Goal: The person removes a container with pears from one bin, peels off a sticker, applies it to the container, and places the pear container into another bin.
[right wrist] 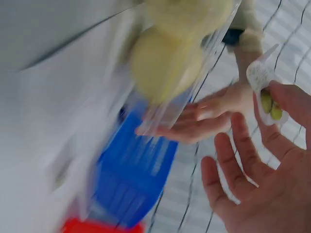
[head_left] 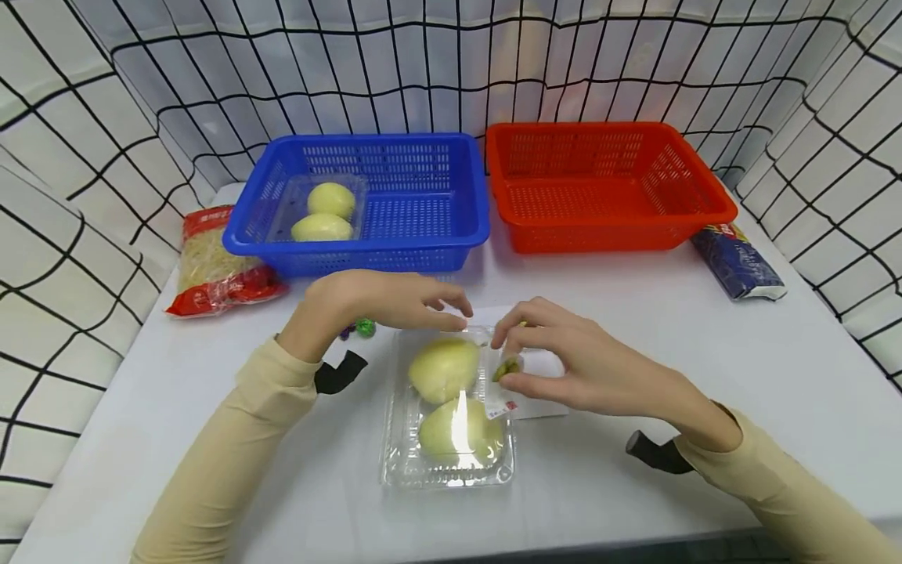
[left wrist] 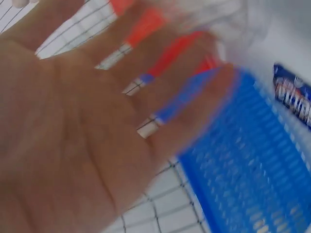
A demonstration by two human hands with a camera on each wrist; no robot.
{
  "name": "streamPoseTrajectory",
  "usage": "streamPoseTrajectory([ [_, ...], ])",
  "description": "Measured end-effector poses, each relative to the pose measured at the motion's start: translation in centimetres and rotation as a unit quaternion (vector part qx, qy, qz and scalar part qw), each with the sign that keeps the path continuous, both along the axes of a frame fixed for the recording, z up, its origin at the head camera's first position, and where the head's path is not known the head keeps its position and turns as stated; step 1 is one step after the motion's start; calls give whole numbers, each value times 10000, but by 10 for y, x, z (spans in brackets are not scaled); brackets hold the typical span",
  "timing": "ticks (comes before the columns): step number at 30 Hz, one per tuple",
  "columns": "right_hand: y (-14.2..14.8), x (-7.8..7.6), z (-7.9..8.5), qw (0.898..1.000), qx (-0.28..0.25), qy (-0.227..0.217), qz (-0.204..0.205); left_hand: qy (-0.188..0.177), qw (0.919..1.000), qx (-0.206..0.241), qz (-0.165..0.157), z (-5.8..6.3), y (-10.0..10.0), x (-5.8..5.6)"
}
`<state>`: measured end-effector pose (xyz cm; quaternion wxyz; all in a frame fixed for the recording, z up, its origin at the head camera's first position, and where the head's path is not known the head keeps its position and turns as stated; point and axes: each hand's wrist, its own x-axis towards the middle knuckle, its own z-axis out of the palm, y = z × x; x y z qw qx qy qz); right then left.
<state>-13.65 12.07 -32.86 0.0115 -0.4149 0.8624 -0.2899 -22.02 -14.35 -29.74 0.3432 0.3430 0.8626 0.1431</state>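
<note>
In the head view, a clear plastic clamshell box (head_left: 398, 462) lies on the table with two pale yellow melon-like fruits (head_left: 444, 368) inside. My right hand (head_left: 578, 360) pinches a small white sticker (right wrist: 256, 75) printed with green fruit between thumb and index finger, above the box's right side. The other fingers of that hand are spread in the right wrist view. Held over the box's far edge, my left hand (head_left: 384, 301) has its fingers extended and nothing in its grip. A white sheet (head_left: 539, 403) lies partly under the right hand and beside the box.
Behind stand a blue basket (head_left: 359, 254), holding another boxed pair of yellow fruits (head_left: 322, 227), and a red basket (head_left: 592, 239). A red-and-clear bag (head_left: 218, 266) lies left, a dark blue packet (head_left: 736, 262) right. Small green and purple items (head_left: 365, 327) sit near the left wrist. Black netting surrounds the table.
</note>
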Motion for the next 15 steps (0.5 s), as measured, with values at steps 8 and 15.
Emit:
streamPoseTrajectory([
  [8,-59,-5,-3,9831,1148,1370,387,-324,9981,-462,263,0,-29,6],
  [15,-67,4,-9,9579,1585,2392,33,-451,9966,-623,296,2,-32,4],
])
